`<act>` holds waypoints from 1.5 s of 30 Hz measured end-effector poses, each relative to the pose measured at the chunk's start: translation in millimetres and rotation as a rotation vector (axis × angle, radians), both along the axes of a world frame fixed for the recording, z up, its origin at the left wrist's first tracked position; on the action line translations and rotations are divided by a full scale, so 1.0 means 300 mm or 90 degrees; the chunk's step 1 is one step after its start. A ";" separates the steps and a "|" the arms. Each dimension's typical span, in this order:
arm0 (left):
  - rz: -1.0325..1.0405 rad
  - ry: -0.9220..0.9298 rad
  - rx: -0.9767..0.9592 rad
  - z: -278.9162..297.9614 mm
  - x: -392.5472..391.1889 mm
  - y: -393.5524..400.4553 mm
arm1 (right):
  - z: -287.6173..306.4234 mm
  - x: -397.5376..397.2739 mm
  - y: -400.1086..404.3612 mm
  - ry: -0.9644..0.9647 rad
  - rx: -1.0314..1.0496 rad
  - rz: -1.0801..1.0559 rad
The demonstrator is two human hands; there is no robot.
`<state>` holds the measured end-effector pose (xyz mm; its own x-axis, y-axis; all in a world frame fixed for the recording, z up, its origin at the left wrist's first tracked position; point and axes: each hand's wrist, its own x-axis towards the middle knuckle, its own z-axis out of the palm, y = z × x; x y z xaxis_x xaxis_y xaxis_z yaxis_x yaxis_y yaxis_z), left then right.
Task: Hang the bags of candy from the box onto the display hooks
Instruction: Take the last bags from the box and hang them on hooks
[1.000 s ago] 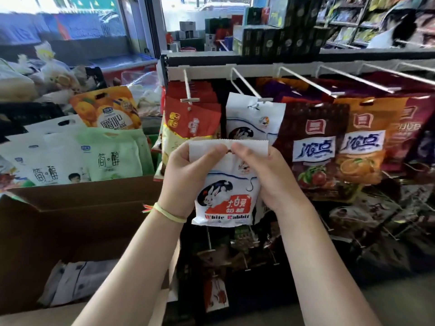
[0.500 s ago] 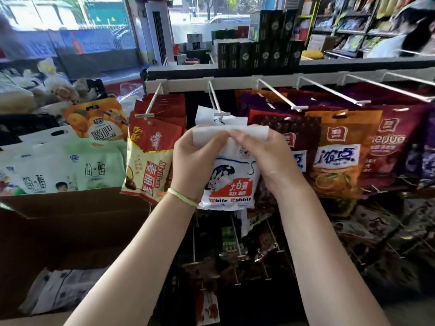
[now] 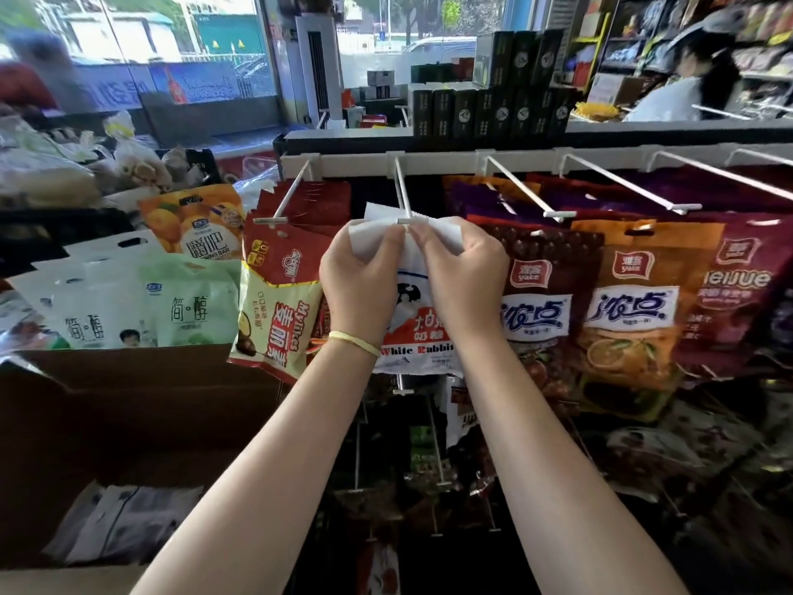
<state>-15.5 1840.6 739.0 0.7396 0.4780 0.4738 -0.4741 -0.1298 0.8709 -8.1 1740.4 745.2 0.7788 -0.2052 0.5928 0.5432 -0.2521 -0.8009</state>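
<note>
Now candy bag (image 3: pixel 418 337) top, seemingly at hook (image 3: pixel 403 195) tip, between both grips.

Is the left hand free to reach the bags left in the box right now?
Probably not yet. The left hand and right hand both pinch the White Rabbit bag at the hook. The bags lie uncovered in the open box.

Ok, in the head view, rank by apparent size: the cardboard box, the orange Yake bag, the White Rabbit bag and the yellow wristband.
1. Cardboard box, largest, though it sits nearest the camera.
2. Orange Yake bag.
3. White Rabbit bag, partly hidden by both hands, so its place against the Yake bag is unsure.
4. Yellow wristband, smallest.
</note>
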 end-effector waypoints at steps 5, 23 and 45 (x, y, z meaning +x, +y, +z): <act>0.008 -0.035 0.020 -0.001 0.007 -0.009 | -0.007 0.011 -0.002 -0.023 0.027 0.010; 0.106 0.010 0.235 -0.092 -0.037 -0.027 | -0.100 0.003 0.011 -0.064 -0.082 -0.109; 0.116 0.513 0.407 -0.465 -0.299 0.933 | -0.346 -0.310 0.695 0.099 -0.309 0.380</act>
